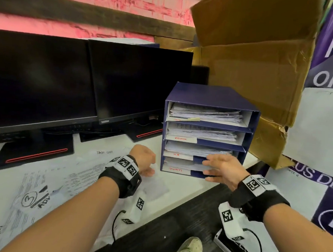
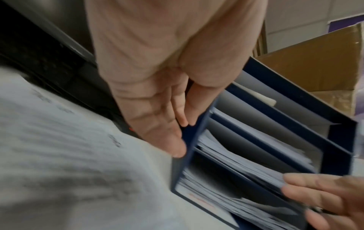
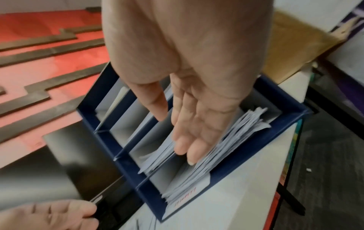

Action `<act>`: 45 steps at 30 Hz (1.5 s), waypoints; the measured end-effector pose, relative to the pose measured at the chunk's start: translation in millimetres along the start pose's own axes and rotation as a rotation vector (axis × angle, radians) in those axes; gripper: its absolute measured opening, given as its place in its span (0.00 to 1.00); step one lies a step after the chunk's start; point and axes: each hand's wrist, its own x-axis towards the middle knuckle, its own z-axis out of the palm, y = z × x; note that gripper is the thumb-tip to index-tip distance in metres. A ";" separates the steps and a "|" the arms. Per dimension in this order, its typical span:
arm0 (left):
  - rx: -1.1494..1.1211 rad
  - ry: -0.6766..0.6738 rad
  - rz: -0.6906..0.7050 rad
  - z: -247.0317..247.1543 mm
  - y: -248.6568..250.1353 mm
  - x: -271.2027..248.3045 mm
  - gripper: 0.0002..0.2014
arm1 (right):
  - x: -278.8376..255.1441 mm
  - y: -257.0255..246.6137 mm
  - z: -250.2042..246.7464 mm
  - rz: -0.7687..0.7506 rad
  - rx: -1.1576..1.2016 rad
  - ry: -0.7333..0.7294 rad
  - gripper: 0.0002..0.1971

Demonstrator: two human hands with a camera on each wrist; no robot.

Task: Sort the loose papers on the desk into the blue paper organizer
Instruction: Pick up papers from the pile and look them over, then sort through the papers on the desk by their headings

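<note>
The blue paper organizer [image 1: 212, 95] stands on the white desk right of the monitors, its four labelled shelves stacked with paper. My right hand [image 1: 219, 168] reaches its lower front with straight fingers [image 3: 189, 149] that touch the paper stack [image 3: 232, 140] in the lowest shelves. My left hand [image 1: 146, 161] is beside the organizer's left wall [image 2: 197, 137], fingers relaxed and holding nothing, fingertips [image 2: 179, 149] at the wall's edge. Loose printed papers [image 1: 47, 186] lie spread on the desk under my left arm, blurred in the left wrist view [image 2: 69, 155].
Two dark monitors [image 1: 37, 83] [image 1: 139, 79] stand on bases along the back left. A large open cardboard box [image 1: 252, 72] rises behind and right of the organizer. The desk's front edge [image 1: 176, 202] runs diagonally, with dark floor and a shoe [image 1: 187, 249] below.
</note>
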 end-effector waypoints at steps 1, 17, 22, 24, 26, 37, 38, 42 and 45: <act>0.093 0.033 0.012 -13.5 -5.2 3.5 0.07 | 0.6 -1.3 9.6 -0.003 -0.076 -0.026 0.11; 0.847 0.085 -0.285 -172.3 -105.9 -10.7 0.14 | 14.1 15.0 179.4 -0.114 -1.005 -0.467 0.29; 0.829 0.110 -0.239 -193.0 -104.8 -26.1 0.13 | 12.5 14.7 191.2 -0.086 -1.048 -0.326 0.31; 0.852 0.101 -0.241 -200.0 -106.6 -32.3 0.18 | 15.2 15.1 193.7 -0.074 -1.102 -0.276 0.28; 0.830 0.093 -0.238 -205.9 -109.4 -36.5 0.18 | 22.7 17.4 194.9 -0.132 -1.105 -0.282 0.18; 0.413 0.508 0.159 -214.2 -85.5 -33.2 0.47 | 18.8 -50.1 212.4 -0.694 -0.608 -0.214 0.11; 0.360 0.504 0.213 -215.3 -79.8 -32.9 0.46 | 14.9 -58.4 215.8 -0.748 -0.583 -0.233 0.11; 0.068 0.547 0.312 -224.1 -58.3 -35.7 0.15 | 3.6 -79.4 227.6 -0.856 -0.426 -0.236 0.10; 0.036 0.732 0.293 -239.2 -57.8 -38.9 0.09 | 6.4 -75.7 229.8 -0.810 -0.255 -0.141 0.09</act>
